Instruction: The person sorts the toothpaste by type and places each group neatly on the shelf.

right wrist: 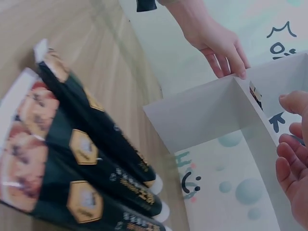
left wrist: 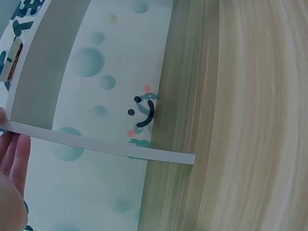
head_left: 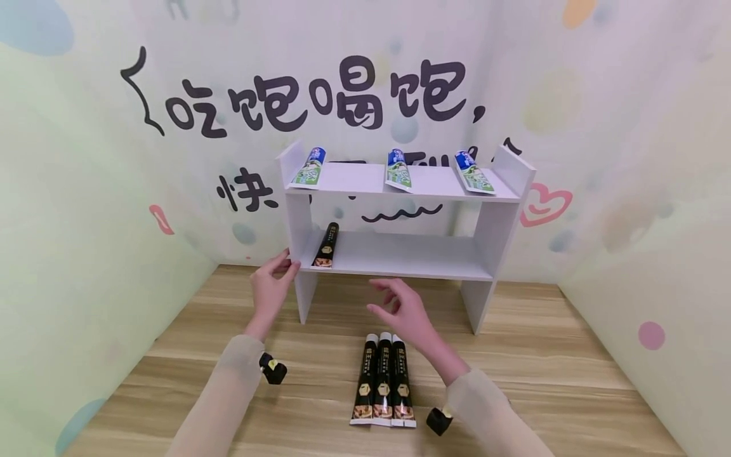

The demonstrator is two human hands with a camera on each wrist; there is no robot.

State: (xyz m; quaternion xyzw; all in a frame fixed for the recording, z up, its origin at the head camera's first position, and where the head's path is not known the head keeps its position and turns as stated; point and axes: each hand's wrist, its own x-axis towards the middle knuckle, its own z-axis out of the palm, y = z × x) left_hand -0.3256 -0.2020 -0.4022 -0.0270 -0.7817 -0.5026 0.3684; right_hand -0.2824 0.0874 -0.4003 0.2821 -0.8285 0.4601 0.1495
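Observation:
A white two-tier shelf (head_left: 400, 254) stands against the wall. My left hand (head_left: 274, 282) grips its left side panel at the lower board, thumb on one face and fingers on the other, as the left wrist view shows. A black toothpaste tube (head_left: 327, 246) lies on the lower board close to that panel. In front of the shelf my right hand (head_left: 404, 311) hovers with loosely bent fingers and holds nothing. Just below it, three black toothpaste tubes (head_left: 384, 381) lie side by side on the table, white caps toward the shelf; they loom large in the right wrist view.
Three blue-and-green toothpaste tubes lie spaced along the top board: one at the left (head_left: 311, 167), one in the middle (head_left: 398, 169), one at the right (head_left: 473, 171). The wood-grain table (head_left: 542, 368) is bounded by printed walls (head_left: 617, 190) at the back and both sides.

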